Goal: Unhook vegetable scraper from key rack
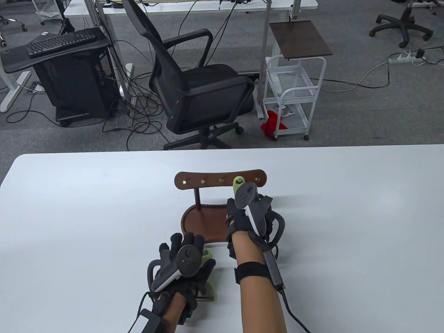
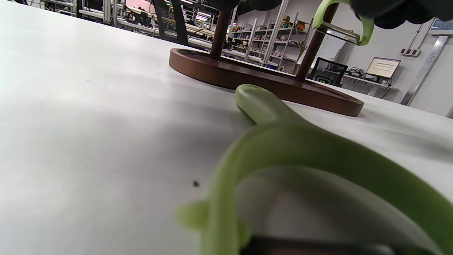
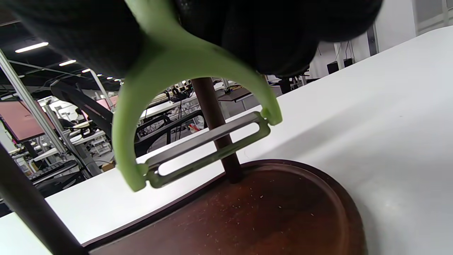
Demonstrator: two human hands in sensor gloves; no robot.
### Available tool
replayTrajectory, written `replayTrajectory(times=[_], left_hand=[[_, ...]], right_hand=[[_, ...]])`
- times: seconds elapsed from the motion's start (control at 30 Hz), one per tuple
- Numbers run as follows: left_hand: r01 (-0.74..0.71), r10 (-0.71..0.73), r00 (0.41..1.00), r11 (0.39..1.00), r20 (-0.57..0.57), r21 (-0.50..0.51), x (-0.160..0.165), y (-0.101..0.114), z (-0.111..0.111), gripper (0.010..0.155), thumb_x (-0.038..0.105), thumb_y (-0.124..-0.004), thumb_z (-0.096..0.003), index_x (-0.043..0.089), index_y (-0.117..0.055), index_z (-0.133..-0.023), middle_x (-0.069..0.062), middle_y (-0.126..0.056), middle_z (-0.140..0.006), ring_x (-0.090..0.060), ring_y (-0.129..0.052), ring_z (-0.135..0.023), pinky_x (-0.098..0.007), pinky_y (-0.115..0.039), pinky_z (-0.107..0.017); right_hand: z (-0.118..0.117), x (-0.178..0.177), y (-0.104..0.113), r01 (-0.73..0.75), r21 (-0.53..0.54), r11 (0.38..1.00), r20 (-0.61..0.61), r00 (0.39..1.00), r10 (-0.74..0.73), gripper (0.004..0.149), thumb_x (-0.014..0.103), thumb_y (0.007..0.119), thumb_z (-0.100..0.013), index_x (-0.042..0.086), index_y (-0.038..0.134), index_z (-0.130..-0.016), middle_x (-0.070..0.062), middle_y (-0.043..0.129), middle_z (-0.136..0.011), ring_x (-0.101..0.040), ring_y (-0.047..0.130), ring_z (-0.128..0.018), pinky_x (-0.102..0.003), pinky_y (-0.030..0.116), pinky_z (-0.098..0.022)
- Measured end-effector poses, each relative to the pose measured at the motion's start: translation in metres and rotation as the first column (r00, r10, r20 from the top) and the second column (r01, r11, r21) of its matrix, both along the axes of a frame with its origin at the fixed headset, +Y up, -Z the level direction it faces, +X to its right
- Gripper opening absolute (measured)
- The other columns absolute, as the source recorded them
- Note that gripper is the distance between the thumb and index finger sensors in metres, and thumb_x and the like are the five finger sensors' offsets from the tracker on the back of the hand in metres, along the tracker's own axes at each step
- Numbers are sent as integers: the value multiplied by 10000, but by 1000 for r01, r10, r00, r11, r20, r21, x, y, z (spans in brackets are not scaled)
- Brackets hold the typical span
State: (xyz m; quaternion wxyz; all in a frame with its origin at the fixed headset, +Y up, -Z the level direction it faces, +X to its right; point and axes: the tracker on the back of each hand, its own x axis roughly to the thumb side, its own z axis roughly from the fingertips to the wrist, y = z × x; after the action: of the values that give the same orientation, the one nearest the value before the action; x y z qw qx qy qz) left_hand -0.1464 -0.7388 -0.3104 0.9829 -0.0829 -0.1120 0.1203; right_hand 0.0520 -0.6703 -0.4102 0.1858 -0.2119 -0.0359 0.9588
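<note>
A brown wooden key rack [image 1: 194, 180] stands mid-table on an oval base [image 1: 199, 225]. A green vegetable scraper [image 1: 238, 183] hangs from a hook near the bar's right end. My right hand [image 1: 242, 208] grips its handle below the hook. In the right wrist view, gloved fingers [image 3: 269, 39] hold the scraper [image 3: 170, 67], and its blade [image 3: 205, 148] hangs above the base [image 3: 269, 212]. My left hand [image 1: 184, 258] rests with fingers spread on a second green scraper [image 1: 207, 256] lying on the table, which looks large and blurred in the left wrist view [image 2: 283, 141].
The white table [image 1: 347, 225] stretches wide on both sides. The rack's two posts [image 2: 219, 32] rise from its base [image 2: 262, 79]. Beyond the far edge are an office chair [image 1: 194, 86] and a white cart [image 1: 295, 93].
</note>
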Motion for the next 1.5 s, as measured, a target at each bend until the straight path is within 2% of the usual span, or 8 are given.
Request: replayTrajectory(times=[0.5, 0.77, 0.93, 1.17, 1.27, 1.5], left_hand=[[1, -1, 1000, 1000, -14, -2, -3, 1, -1, 771, 572, -636, -533, 205, -324, -1136, -164, -257, -1184, -558, -166, -1080, -792, -174, -672], [-13, 13, 1000, 1000, -8, 5, -4, 1, 0, 771, 572, -635, -534, 202, -325, -1135, -169, -258, -1182, -556, -170, -1081, -792, -177, -672], [-12, 12, 1000, 1000, -2, 4, -3, 1, 2, 771, 572, -635, -533, 201, -327, -1135, -169, -260, -1182, -556, -173, -1080, -793, -177, -671], [-24, 24, 1000, 1000, 12, -8, -3, -1, 1, 773, 571, -638, -533, 205, -321, -1136, -163, -253, -1184, -553, -167, -1083, -793, -174, -673], [-18, 18, 1000, 1000, 5, -18, -5, -4, 0, 772, 571, -637, -533, 204, -323, -1135, -164, -254, -1184, -553, -166, -1082, -793, -174, -672], [-7, 7, 1000, 1000, -9, -22, -8, -5, -1, 770, 566, -638, -535, 202, -323, -1135, -164, -257, -1183, -554, -167, -1082, -793, -170, -672]], right_hand=[[8, 5, 14, -31, 30, 999, -36, 999, 32, 547, 553, 838, -413, 180, 758, -805, -99, 859, -798, -323, 861, -579, -434, 761, -379], [23, 10, 16, -2, 103, 995, -129, 992, 15, 534, 566, 825, -413, 170, 784, -768, -106, 894, -732, -312, 884, -506, -418, 776, -323], [36, 12, 10, -1, 172, 985, -199, 979, 35, 529, 578, 794, -421, 165, 783, -750, -104, 904, -685, -297, 885, -450, -400, 777, -282], [59, 16, -7, -17, 204, 979, -287, 955, 77, 527, 578, 774, -431, 146, 787, -733, -116, 911, -638, -290, 885, -396, -393, 774, -241], [69, 18, -14, -57, 201, 978, -313, 942, 120, 524, 580, 771, -434, 147, 790, -728, -115, 914, -629, -286, 885, -387, -390, 775, -234], [86, 24, -26, -23, 165, 986, -366, 927, 82, 519, 574, 778, -435, 138, 804, -713, -121, 925, -603, -286, 888, -364, -394, 775, -218]])
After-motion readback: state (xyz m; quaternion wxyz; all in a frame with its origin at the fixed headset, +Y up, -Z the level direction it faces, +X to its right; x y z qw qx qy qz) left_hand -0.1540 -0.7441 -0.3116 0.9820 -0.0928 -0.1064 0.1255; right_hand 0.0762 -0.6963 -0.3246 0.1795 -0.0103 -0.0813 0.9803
